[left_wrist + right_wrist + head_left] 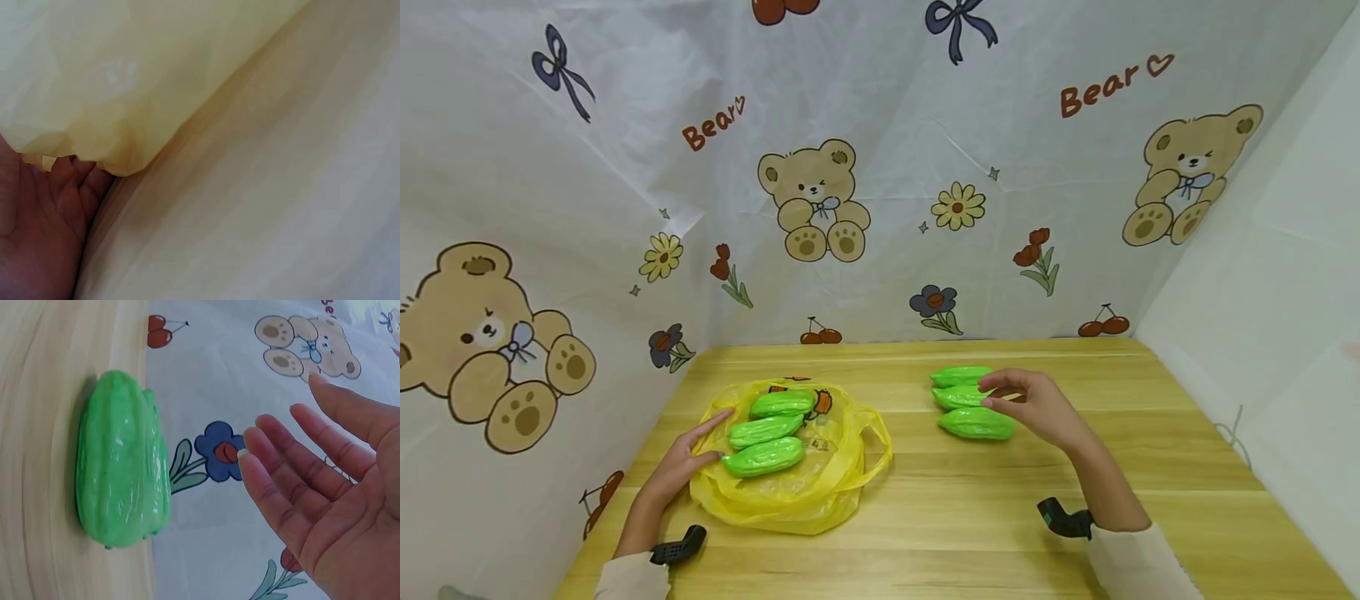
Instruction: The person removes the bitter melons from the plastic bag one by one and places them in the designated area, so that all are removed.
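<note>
With the right grip [1033, 407] loosely parted and empty by three gourds [976, 423] near the surface's [925, 533] far edge, best close round one's middle, letting the left grip [679, 460], spread and apparently pinching nothing, steady the bag [775, 512] toward the left edge.

Glare flecks the green gourds [117, 464], while the left wrist view looks dim, blurred
</note>
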The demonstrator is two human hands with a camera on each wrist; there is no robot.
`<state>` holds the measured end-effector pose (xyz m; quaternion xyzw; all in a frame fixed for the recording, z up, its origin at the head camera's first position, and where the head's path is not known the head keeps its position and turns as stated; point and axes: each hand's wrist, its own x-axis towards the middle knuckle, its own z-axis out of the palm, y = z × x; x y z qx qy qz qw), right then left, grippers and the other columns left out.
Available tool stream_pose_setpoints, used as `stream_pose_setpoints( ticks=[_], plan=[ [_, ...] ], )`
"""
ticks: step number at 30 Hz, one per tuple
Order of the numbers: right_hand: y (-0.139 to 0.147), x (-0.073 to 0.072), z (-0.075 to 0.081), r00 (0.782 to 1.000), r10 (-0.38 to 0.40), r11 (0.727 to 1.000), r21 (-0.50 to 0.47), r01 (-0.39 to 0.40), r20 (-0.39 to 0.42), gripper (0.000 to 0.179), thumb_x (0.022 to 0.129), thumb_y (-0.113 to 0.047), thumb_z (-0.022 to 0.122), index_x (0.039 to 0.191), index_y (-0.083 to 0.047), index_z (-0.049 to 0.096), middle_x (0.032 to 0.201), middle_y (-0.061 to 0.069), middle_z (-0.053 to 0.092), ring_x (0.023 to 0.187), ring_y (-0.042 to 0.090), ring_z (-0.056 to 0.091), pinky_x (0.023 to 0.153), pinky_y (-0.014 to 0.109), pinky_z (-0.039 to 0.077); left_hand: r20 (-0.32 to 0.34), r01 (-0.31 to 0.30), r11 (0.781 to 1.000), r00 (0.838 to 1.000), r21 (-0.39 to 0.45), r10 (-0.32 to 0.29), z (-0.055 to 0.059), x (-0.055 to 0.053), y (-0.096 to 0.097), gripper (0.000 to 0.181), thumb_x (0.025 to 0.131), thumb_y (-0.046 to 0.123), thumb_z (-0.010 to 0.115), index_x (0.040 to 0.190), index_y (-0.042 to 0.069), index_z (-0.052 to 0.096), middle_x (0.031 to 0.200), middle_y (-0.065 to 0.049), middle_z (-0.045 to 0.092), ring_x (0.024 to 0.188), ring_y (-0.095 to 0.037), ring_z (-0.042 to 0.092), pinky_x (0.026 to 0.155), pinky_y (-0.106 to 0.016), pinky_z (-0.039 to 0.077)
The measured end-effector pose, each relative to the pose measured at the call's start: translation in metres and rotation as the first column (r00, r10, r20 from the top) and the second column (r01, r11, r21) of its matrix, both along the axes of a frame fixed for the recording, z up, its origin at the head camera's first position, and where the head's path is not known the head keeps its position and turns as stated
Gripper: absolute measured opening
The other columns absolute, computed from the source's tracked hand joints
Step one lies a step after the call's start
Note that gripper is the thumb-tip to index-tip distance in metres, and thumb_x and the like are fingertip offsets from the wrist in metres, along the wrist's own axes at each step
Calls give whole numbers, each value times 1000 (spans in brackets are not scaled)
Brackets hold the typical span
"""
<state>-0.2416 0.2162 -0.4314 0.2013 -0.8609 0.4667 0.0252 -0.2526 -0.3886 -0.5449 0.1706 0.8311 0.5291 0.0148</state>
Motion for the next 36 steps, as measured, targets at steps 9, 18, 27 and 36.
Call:
stream_pose_setpoints(
  ticks=[9, 18, 27, 36],
  plan=[
    [-25, 4, 1, 997, 75, 995, -68, -73, 28, 25, 97, -17, 70, 119, -6, 72, 117, 15, 71, 104, 26, 67, 84, 30, 56, 11, -6, 1000, 1000, -2, 6, 2, -2, 0, 67, 93, 3, 64, 156, 9, 42, 163, -19, 29, 149, -45, 14, 100, -3, 23],
    [-53, 11, -3, 973, 197, 970, -166, -176, 122, 27, 97, -21, 70, 121, -10, 71, 118, 12, 71, 108, 25, 66, 89, 30, 53, 18, -4, 1000, 1000, 3, 4, -2, -2, -2, 67, 94, 5, 65, 156, 11, 42, 164, -18, 28, 148, -15, 21, 101, -4, 24],
    [-91, 12, -5, 952, 278, 943, -227, -245, 129, 31, 97, -18, 70, 124, -5, 68, 119, 12, 70, 109, 30, 65, 89, 29, 55, 0, -5, 1000, 1000, -9, 5, -2, -3, -3, 67, 94, 5, 65, 156, 11, 42, 163, -18, 30, 150, -42, 15, 100, -3, 23],
    [-132, 10, -9, 942, 320, 928, -235, -290, 100, 34, 96, -16, 71, 126, 0, 67, 121, 18, 68, 109, 29, 65, 87, 29, 55, -4, 0, 1000, 1000, -10, 0, 0, -2, -2, 67, 93, 4, 65, 156, 12, 43, 163, -18, 31, 149, -42, 15, 100, -3, 23]
  ],
)
